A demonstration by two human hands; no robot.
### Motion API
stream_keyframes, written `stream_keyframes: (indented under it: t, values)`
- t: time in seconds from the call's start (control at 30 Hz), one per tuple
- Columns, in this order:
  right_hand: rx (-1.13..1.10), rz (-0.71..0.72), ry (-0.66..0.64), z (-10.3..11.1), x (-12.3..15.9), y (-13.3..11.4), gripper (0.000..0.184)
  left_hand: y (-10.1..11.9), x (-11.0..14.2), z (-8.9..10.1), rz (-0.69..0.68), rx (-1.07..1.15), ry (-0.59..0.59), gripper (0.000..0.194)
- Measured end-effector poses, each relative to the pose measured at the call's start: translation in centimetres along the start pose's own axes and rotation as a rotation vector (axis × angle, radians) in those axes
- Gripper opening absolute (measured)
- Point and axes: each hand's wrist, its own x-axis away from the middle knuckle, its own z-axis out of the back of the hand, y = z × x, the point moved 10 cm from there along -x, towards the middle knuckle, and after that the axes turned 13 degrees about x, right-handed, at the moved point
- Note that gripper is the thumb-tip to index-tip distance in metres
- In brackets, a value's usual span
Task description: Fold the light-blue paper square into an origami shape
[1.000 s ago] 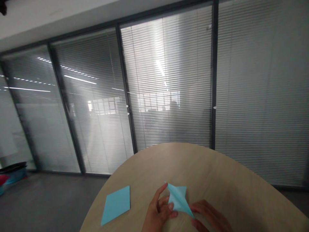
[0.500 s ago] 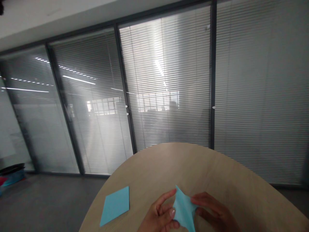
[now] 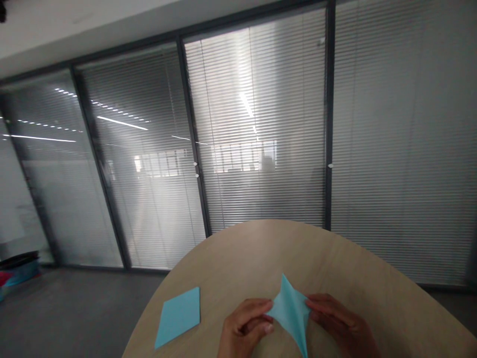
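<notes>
A folded light-blue paper (image 3: 292, 311) stands up between my hands at the near edge of a rounded wooden table (image 3: 298, 248). Its point rises toward the window and a long tip runs down out of view. My left hand (image 3: 246, 328) pinches the paper's left corner with curled fingers. My right hand (image 3: 341, 325) grips the paper's right corner, fingers closed over it. A flat sheet of the same light-blue paper (image 3: 179, 315) lies on the table to the left, untouched.
Beyond the table stands a glass wall with lowered blinds and dark frames (image 3: 328, 124). Grey carpet (image 3: 74, 313) lies to the left of the table. A dark and red-blue bag (image 3: 18, 268) sits on the floor at far left.
The folded paper has been turned and raised so its point now stands upright. Both hands have shifted to pinch its two side corners. The flat sheet has not moved.
</notes>
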Motion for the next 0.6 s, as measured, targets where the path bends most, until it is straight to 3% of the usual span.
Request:
stream_keyframes:
  t: [0.17,0.6]
  values:
    - [-0.006,-0.005,-0.095,-1.0,0.2,0.6,0.012,1.8,0.1,0.2,-0.114,-0.148,0.042,0.015]
    - [0.026,0.022,-0.056,-0.4,0.3,0.7,0.008,3.5,0.4,1.4,-0.168,-0.179,0.149,0.015]
